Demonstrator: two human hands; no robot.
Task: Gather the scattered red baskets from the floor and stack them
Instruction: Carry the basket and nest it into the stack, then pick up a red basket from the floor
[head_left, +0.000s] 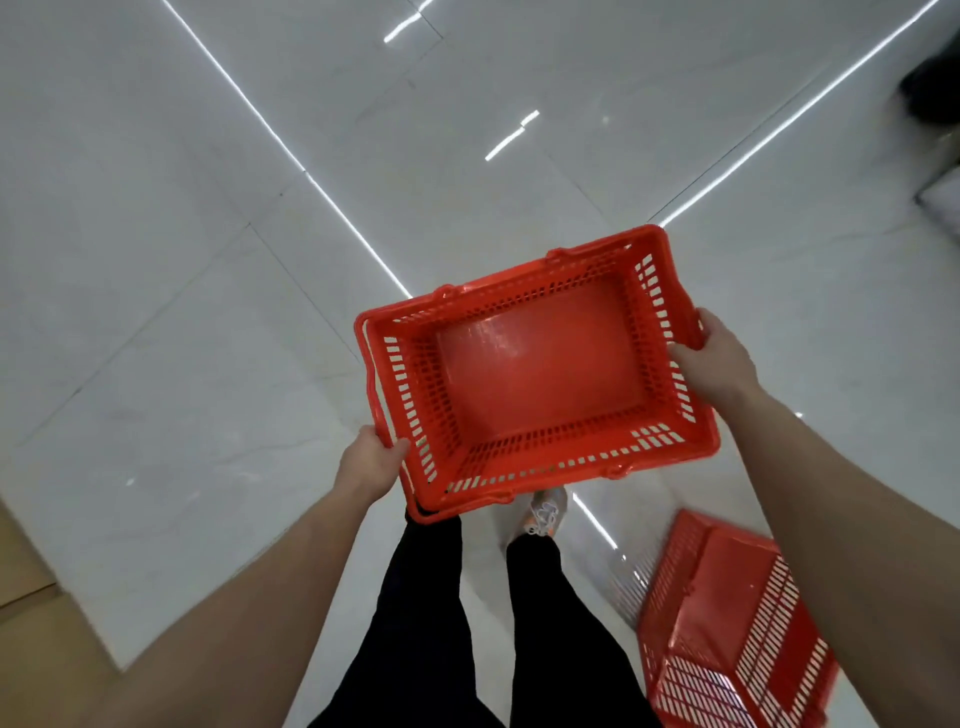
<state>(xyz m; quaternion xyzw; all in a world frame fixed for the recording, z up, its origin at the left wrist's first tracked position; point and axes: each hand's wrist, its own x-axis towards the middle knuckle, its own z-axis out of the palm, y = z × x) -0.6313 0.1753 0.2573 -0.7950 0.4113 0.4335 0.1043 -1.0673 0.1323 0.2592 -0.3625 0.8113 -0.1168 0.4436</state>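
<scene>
An empty red basket (540, 364) is held open side up above the white tiled floor (156, 312), roughly level and clear of the ground. Its left end rim is gripped by the left hand (371, 462), the fingers curled closed around the edge beside the folded handle; its right end rim is clasped by the right hand (714, 358), thumb inside and fingers wrapped outside. A second red basket (727, 629) lies on the floor at the near right, apparently tipped with its base showing, partly hidden by the right forearm. The step in hand is judged to be carrying the held basket for stacking. To do it well, the basket should be kept level and gripped at both ends, its handles kept folded down, and its corners aligned squarely over the receiving basket before it is lowered, so that nesting is not jammed.
</scene>
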